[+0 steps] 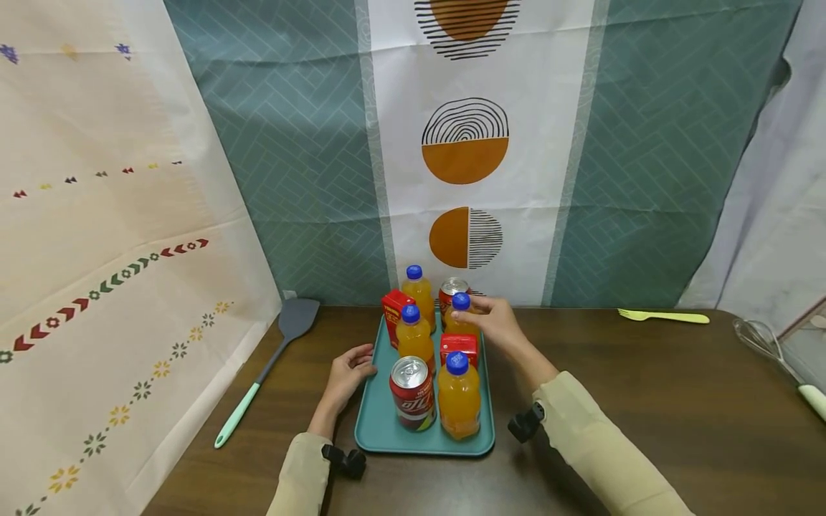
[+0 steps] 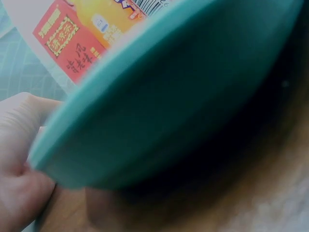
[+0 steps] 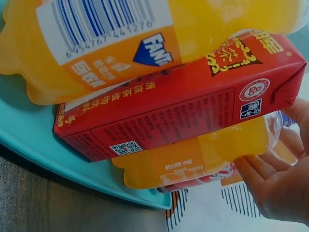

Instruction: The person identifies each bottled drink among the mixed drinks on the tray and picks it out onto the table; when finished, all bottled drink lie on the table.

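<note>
The right hand [image 1: 498,324] pinches the upright, blue-capped orange plastic bottle [image 1: 461,327] toward the far right, while the left hand [image 1: 348,370] rests loosely against the rectangular teal tray [image 1: 379,424] at its left rim.

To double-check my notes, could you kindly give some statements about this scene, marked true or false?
1. Two red herbal-tea cartons are on the tray. True.
2. The right grip touches a blue-capped orange-soda bottle. True.
3. The tray holds two such bottles. False: four.
4. Both grips touch bottles. False: the left grip is at the tray's edge.
5. A yellow fork lies right of the tray. True.
6. No can is on the tray. False: a red soda can stands there.
</note>
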Motion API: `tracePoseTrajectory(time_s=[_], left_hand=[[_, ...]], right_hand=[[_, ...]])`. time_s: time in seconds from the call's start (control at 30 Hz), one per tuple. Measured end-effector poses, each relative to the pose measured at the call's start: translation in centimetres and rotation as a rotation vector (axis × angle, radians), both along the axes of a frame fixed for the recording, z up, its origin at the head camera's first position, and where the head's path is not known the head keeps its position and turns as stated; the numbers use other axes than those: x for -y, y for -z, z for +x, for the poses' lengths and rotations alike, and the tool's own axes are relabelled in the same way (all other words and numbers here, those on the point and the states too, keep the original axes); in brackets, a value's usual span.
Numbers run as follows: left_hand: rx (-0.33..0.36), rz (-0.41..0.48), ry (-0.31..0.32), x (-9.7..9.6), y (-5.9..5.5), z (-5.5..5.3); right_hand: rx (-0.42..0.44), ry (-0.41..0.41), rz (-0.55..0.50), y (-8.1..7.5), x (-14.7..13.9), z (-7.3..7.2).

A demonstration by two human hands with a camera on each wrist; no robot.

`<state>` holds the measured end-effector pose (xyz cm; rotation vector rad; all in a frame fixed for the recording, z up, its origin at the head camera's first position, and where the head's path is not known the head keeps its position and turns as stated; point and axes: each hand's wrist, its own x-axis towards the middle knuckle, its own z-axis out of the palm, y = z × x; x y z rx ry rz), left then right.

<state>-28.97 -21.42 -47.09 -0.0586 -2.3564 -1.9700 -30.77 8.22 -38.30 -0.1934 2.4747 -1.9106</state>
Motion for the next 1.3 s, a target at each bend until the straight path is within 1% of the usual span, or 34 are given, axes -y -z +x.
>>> tracePoseTrajectory(time_s=[0.07,0.1,0.2,0.3,0.5,0.53,0.6,0.73,0.8,0.83,0.97,1.07,1.23,1.3], left_hand=[[0.007,0.0,0.005,-0.1,-0.9,0.6],[-0.001,-0.009,0.007,-0.2,-1.1,0.8],[-0.014,-0.02,0.007,-0.2,-1.1,1.0],[-0.023,-0.013,0.01,0.0,-0.7,0.6],[-0.001,0.014,0.0,0.2,1.4,-1.1],[-0.002,0.01,-0.002,0.2,1.4,-1.1],[-0.007,0.004,0.002,0.1,0.8,-0.7],[-0.005,0.007,0.019,-0.2,-1.0,0.6],[-0.003,0.009,0.022,-0.1,-1.1,0.6],[-0.005,0.008,0.023,-0.1,-1.0,0.5],[-0.007,0.011,0.012,0.3,0.6,-0.7],[-0.003,0.008,-0.001,0.4,1.6,-1.3],[-0.011,-0.007,-0.019,0.4,1.9,-1.3],[-0.012,-0.009,-0.023,0.4,1.9,-1.2]], right_hand=[[-0.006,0.0,-0.004,-0.2,0.1,0.0],[-0.004,0.001,-0.005,-0.3,0.1,0.1],[-0.007,0.01,-0.013,-0.8,0.2,0.2],[-0.007,0.022,-0.024,-1.6,0.0,0.4],[-0.034,0.021,-0.052,-3.0,-0.9,0.3],[-0.037,0.023,-0.054,-3.3,-1.0,0.3],[-0.037,0.033,-0.06,-3.7,-1.3,0.2],[-0.03,0.055,-0.054,-4.4,-2.0,0.0],[-0.033,0.064,-0.059,-4.6,-2.4,-0.1],[-0.035,0.067,-0.062,-4.7,-2.7,-0.2],[-0.04,0.115,-0.051,-4.8,-4.0,-0.3],[-0.026,0.159,-0.036,-4.5,-5.3,-0.3],[0.026,0.216,-0.03,-3.4,-7.9,0.0],[0.047,0.237,-0.01,-3.0,-9.0,0.2]])
